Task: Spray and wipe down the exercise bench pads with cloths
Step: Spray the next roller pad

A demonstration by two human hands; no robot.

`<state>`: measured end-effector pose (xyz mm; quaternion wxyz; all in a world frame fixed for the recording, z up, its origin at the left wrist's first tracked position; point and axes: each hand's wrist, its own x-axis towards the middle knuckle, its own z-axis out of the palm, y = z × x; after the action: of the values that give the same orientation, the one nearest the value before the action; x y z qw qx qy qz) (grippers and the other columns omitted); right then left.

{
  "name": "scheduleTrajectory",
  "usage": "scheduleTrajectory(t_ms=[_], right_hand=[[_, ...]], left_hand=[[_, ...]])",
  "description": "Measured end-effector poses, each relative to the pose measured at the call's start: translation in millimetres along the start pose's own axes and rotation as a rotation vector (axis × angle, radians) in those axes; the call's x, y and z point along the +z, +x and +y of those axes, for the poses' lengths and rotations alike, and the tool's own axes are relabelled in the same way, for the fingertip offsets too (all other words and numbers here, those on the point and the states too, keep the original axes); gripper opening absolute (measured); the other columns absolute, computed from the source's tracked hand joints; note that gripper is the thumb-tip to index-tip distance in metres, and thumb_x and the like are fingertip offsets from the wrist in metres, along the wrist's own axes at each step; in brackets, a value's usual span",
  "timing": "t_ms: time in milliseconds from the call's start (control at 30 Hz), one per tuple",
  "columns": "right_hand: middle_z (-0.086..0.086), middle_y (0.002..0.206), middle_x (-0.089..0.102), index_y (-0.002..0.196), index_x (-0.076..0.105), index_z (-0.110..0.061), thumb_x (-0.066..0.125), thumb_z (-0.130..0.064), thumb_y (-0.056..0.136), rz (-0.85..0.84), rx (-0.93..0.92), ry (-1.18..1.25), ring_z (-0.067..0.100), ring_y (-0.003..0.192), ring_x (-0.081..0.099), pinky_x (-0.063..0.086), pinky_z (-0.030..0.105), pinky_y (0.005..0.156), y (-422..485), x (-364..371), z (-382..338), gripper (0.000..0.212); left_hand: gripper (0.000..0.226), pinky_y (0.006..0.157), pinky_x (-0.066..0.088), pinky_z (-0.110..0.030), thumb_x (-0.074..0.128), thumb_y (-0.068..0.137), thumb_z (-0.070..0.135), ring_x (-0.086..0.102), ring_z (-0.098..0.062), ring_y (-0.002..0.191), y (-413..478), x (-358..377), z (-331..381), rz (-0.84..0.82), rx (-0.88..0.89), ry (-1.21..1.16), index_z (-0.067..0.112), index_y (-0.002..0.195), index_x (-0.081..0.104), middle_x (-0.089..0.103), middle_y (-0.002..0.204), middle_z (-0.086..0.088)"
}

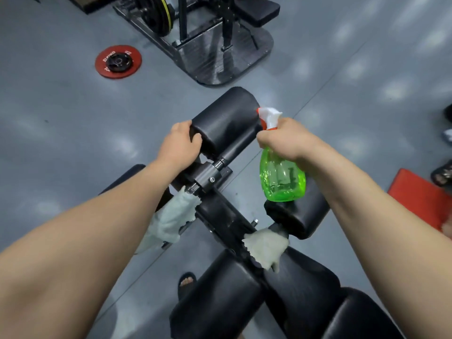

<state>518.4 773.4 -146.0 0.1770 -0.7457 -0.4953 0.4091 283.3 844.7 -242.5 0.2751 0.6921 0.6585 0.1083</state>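
A black roller pad [227, 116] sits at the far end of the bench frame. My left hand [179, 143] grips its near left end. My right hand [288, 140] holds a green spray bottle [281, 177] by the neck, its white and orange nozzle [267, 116] pointing at the right end of that pad. A pale cloth [171, 218] hangs from the frame under my left forearm. A second pale cloth [266, 248] lies on the frame near the lower right roller pad [298, 216]. Larger black bench pads [220, 297] fill the bottom of the view.
A red weight plate [118, 61] lies on the grey floor at the upper left. A black machine base [220, 45] with stacked plates stands beyond the bench. A red mat [420, 196] lies at the right edge, with other people's feet [442, 176] near it. My sandalled foot [187, 282] is below.
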Motion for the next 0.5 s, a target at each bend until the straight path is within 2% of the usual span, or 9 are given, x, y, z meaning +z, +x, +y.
scheduleTrajectory(t_ms=[100,167,200,267,333,400,433,500], right_hand=[[0.001,0.073,0.049,0.118,0.063,-0.023,0.054,-0.023,0.071,-0.016,0.005,0.027,0.017,0.057,0.045,0.039,0.023,0.047,0,-2,-5,0.048],[-0.001,0.075,0.051,0.118,0.058,-0.036,0.056,-0.022,0.072,-0.053,0.011,0.053,0.016,0.062,0.045,0.041,0.026,0.054,-4,-2,-8,0.048],[0.002,0.081,0.057,0.125,0.058,-0.038,0.057,-0.022,0.073,-0.061,0.009,0.057,0.016,0.067,0.048,0.043,0.027,0.06,-6,-1,-8,0.055],[0.01,0.096,0.068,0.137,0.056,-0.03,0.059,-0.02,0.077,-0.07,0.014,0.027,0.017,0.074,0.052,0.044,0.03,0.068,-10,2,-10,0.061],[0.014,0.102,0.07,0.137,0.056,-0.02,0.059,-0.019,0.08,-0.082,0.021,-0.037,0.022,0.076,0.058,0.048,0.032,0.071,-18,5,-14,0.057],[0.016,0.116,0.07,0.138,0.055,-0.013,0.059,-0.02,0.08,-0.054,0.023,-0.079,0.031,0.09,0.069,0.056,0.039,0.08,-21,7,-16,0.058],[0.015,0.113,0.071,0.138,0.055,-0.015,0.059,-0.02,0.081,-0.039,0.025,-0.079,0.03,0.09,0.069,0.057,0.039,0.08,-21,6,-18,0.058],[0.006,0.089,0.067,0.138,0.057,-0.026,0.059,-0.019,0.08,-0.018,0.024,-0.038,0.022,0.073,0.06,0.05,0.032,0.069,-16,5,-19,0.059]], left_hand=[[0.059,0.102,0.042,-0.046,0.037,0.105,0.046,0.05,-0.035,0.132,2,2,-8,-0.016,-0.002,0.068,0.023,0.159,0.027,0.031,0.162,-0.003],[0.058,0.103,0.039,-0.047,0.034,0.106,0.049,0.05,-0.037,0.133,3,4,-7,0.004,-0.038,0.097,0.027,0.158,0.027,0.032,0.162,-0.001],[0.056,0.103,0.038,-0.047,0.033,0.106,0.049,0.05,-0.037,0.132,3,4,-6,0.015,-0.053,0.103,0.028,0.158,0.027,0.033,0.162,0.0],[0.052,0.102,0.038,-0.048,0.031,0.106,0.048,0.052,-0.038,0.129,3,5,-7,0.039,-0.068,0.088,0.029,0.154,0.032,0.038,0.158,-0.001],[0.046,0.1,0.038,-0.047,0.03,0.106,0.046,0.055,-0.037,0.123,4,7,-10,0.059,-0.075,0.06,0.028,0.148,0.037,0.043,0.152,-0.002],[0.044,0.097,0.038,-0.047,0.029,0.106,0.044,0.056,-0.037,0.119,5,9,-10,0.072,-0.077,0.062,0.026,0.145,0.039,0.045,0.148,-0.003],[0.044,0.095,0.038,-0.046,0.029,0.105,0.042,0.056,-0.038,0.117,4,10,-10,0.071,-0.073,0.077,0.025,0.145,0.039,0.045,0.147,-0.004],[0.047,0.087,0.037,-0.044,0.03,0.103,0.044,0.058,-0.039,0.112,4,11,-11,0.061,-0.048,0.118,0.023,0.144,0.038,0.047,0.143,-0.006]])
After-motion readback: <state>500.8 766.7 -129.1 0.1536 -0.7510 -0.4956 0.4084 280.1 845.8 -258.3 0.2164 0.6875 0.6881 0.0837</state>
